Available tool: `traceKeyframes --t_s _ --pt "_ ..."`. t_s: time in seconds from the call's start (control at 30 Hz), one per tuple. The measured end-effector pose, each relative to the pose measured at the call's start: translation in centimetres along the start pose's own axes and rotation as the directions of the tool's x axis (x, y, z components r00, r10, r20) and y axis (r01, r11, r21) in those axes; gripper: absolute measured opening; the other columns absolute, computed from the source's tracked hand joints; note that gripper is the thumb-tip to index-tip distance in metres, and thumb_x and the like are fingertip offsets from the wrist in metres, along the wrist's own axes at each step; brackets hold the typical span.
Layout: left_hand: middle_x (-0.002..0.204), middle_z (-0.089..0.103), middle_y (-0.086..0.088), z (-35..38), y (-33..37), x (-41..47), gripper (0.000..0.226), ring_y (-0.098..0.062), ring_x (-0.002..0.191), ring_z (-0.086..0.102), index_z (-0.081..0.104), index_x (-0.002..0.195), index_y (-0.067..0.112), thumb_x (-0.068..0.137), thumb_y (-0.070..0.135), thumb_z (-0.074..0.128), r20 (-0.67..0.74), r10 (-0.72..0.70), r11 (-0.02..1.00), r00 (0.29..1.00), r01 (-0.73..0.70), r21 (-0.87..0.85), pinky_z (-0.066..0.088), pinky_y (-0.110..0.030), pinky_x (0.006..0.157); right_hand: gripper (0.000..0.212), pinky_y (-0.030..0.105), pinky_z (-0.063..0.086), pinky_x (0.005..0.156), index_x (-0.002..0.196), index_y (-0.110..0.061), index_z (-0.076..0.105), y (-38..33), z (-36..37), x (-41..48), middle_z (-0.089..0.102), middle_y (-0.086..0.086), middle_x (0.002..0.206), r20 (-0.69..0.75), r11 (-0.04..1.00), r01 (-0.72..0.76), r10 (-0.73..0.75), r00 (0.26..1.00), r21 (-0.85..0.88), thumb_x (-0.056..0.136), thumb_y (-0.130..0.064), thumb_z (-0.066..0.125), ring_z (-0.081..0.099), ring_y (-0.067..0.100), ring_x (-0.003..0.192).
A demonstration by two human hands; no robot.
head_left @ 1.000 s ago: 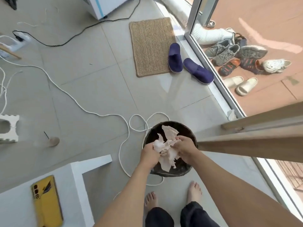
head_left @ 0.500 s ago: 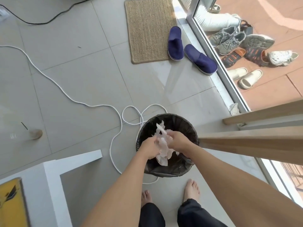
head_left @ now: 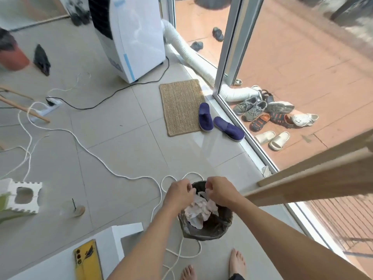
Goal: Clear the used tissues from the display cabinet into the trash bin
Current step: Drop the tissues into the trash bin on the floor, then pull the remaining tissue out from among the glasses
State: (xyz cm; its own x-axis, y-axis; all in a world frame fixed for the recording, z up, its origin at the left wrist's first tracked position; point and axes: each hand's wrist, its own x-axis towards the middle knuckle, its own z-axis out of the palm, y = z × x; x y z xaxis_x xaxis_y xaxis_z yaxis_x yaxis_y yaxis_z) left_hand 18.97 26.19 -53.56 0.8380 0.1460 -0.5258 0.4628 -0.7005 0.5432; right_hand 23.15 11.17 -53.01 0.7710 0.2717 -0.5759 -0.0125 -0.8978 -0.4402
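Head cam, only view here. Both hands are over the trash bin (head_left: 205, 225). The left hand (head_left: 179, 191) and right hand (head_left: 219, 190) each have fingers curled loosely w/ nothing pinched that I can see, so they look empty, hovering just above the rim. The used tissues (head_left: 199, 209) sit in a crumpled wad inside the bin, piled up near the top of the black liner.

What could go wrong imo: the wad rides high, so a stray brush from a wrist could tip a piece over the rim onto the floor. Also the white cord (head_left: 113, 170) loops right around the bin base, near the bare feet, easy to snag and knock the bin.

Hard to tell: fingertips are blurry, so a small scrap stuck to them can't be ruled out. The display cabinet itself isn't clearly in frame, so idk if more tissues are left there.
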Motion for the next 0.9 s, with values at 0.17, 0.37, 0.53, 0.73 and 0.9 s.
traceKeyframes --t_s 0.17,0.37,0.53,0.73,0.9 --pt "0.073 0.066 -0.007 -9.9 9.1 -7.0 0.025 -0.028 0.074 0.061 0.057 0.07 0.011 0.086 0.031 0.06 -0.214 0.232 0.971 0.949 -0.238 0.0 0.046 -0.033 0.066 0.01 0.03 0.042 0.067 0.077 -0.023 0.054 -6.1 -10.2 -10.3 0.058 -0.002 0.085 -0.222 0.984 0.18 -0.18 0.958 -0.02 0.087 -0.019 0.054 0.056 0.022 0.081" --pt "0.062 0.061 -0.006 -18.2 20.7 -15.6 0.023 -0.023 0.061 0.057 0.055 0.068 0.008 0.085 0.022 0.06 -0.392 0.499 0.843 0.773 -0.538 0.012 0.045 -0.036 0.057 0.017 0.039 0.047 0.068 0.077 -0.013 0.061 -10.4 -22.1 -21.9 0.06 0.0 0.078 -0.568 0.937 0.328 -0.335 0.752 -0.118 0.089 -0.023 0.055 0.056 0.022 0.074" --pt "0.056 0.054 0.0 -20.5 29.0 -21.9 0.025 -0.01 0.051 0.046 0.05 0.063 0.014 0.084 0.02 0.062 -0.49 0.659 0.68 0.57 -0.73 0.065 0.038 -0.019 0.052 0.01 0.037 0.05 0.069 0.082 -0.017 0.062 -10.3 -29.7 -31.3 0.061 -0.004 0.083 -0.731 0.931 0.302 -0.351 0.585 -0.205 0.087 -0.02 0.055 0.058 0.02 0.076" --pt "0.059 0.06 0.003 -19.1 36.8 -27.8 0.022 -0.013 0.058 0.056 0.058 0.068 0.015 0.086 0.023 0.066 -0.487 0.811 0.432 0.325 -0.893 0.124 0.043 -0.016 0.058 0.007 0.038 0.053 0.072 0.085 -0.023 0.063 -5.9 -33.6 -42.2 0.06 -0.009 0.084 -0.851 0.948 0.209 -0.31 0.425 -0.24 0.088 -0.026 0.059 0.06 0.015 0.077" --pt "0.065 0.063 0.004 -16.7 41.5 -32.8 0.012 -0.013 0.06 0.058 0.062 0.076 0.015 0.086 0.019 0.066 -0.441 0.894 0.154 0.08 -0.979 0.133 0.046 -0.023 0.059 0.009 0.037 0.05 0.073 0.088 -0.021 0.065 -1.8 -34.5 -49.2 0.062 -0.009 0.089 -0.923 0.977 0.046 -0.212 0.322 -0.209 0.088 -0.029 0.06 0.058 0.013 0.082"
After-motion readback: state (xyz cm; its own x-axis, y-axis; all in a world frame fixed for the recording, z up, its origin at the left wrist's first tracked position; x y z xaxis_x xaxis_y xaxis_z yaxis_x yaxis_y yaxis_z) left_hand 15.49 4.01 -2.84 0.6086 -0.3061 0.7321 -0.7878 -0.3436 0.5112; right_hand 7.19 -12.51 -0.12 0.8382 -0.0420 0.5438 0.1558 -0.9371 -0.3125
